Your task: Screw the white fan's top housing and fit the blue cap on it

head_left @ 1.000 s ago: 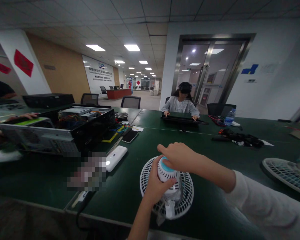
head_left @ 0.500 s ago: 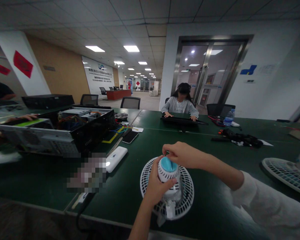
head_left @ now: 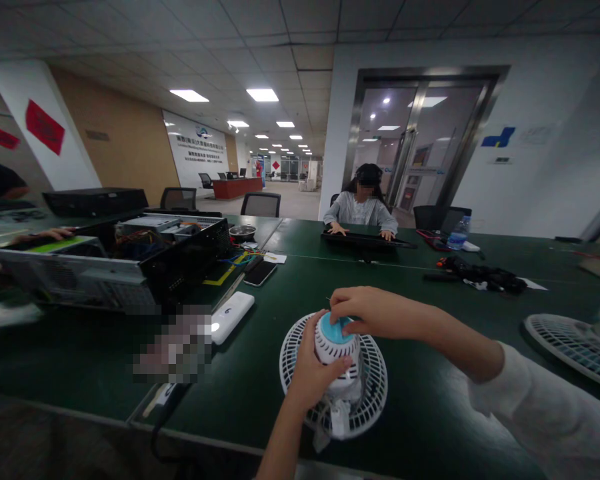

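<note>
A small white desk fan [head_left: 333, 373] lies on its back on the table, its round grille facing down. My left hand [head_left: 317, 367] wraps around the side of the fan's white motor housing [head_left: 336, 347]. The housing has a blue cap [head_left: 337, 329] on top. My right hand [head_left: 367, 312] reaches over from the right, its fingertips on the edge of the blue cap. A thin dark tip shows just past those fingers, too small to name. The fan's front is hidden against the table.
A second white fan [head_left: 573, 347] sits at the right edge of the dark green table [head_left: 430, 413]. To the left are a white power bank [head_left: 229, 318], a phone [head_left: 260, 272] and an open computer case [head_left: 115, 263] with a co-worker's hand [head_left: 45, 235] on it. Another person [head_left: 360, 210] sits across the table.
My right hand has slid rightward across the blue cap, leaving more of the cap showing. My left hand and the fan have stayed in place.
</note>
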`<state>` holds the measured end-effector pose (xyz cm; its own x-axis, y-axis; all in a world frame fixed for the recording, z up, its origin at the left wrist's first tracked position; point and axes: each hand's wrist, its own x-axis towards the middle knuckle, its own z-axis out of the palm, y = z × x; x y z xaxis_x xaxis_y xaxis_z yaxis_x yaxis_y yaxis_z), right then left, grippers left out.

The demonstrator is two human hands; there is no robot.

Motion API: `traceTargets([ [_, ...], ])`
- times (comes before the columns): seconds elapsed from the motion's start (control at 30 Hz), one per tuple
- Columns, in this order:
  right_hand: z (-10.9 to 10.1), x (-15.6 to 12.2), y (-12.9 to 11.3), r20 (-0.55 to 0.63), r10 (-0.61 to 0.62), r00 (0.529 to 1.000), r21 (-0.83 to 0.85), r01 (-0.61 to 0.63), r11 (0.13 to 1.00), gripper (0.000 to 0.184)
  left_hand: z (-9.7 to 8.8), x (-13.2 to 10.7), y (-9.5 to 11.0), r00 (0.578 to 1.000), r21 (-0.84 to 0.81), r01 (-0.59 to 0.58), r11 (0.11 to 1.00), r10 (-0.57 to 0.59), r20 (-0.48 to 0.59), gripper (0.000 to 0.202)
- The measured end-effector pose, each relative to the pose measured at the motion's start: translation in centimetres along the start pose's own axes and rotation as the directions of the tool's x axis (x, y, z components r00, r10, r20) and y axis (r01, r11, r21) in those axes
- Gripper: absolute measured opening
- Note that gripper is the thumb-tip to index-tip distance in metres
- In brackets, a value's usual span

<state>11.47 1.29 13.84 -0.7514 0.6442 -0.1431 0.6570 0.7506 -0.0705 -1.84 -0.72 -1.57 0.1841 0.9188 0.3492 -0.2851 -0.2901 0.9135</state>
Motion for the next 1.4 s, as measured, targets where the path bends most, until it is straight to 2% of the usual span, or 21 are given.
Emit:
traceTargets([
  [0.7,-0.3,0.4,-1.7,0.006,0.095,0.995,-0.257,-0.09,0.962,0.017,0.0,0.0,-0.1,0.999,0.007,0.013,1.0,-0.013,-0.03,0.067],
  [0.93,0.9,1.2,-2.0,-0.053,0.174,0.983,-0.308,-0.181,0.934,0.02,0.1,0.0,0.0,1.0,-0.001,0.014,1.0,-0.014,-0.015,0.069],
  [1.07,1.3,1.4,-2.5,-0.11,0.236,0.966,-0.282,-0.258,0.924,0.029,0.0,0.0,-0.2,1.0,0.024,0.002,1.0,-0.002,-0.016,0.07],
  [1.23,1.8,1.9,-3.1,-0.169,0.356,0.919,-0.203,-0.386,0.9,0.03,0.2,0.1,-0.1,1.0,0.022,0.003,1.0,-0.002,-0.024,0.067],
  [1.33,2.3,2.4,-3.2,-0.176,0.442,0.879,-0.131,-0.466,0.875,0.03,0.2,0.1,-0.1,1.0,0.01,0.005,1.0,-0.005,-0.022,0.068],
  [1.4,2.2,2.4,-3.0,-0.157,0.46,0.874,-0.082,-0.476,0.876,0.028,0.1,0.1,-0.1,1.0,0.0,0.003,1.0,-0.003,-0.017,0.067],
])
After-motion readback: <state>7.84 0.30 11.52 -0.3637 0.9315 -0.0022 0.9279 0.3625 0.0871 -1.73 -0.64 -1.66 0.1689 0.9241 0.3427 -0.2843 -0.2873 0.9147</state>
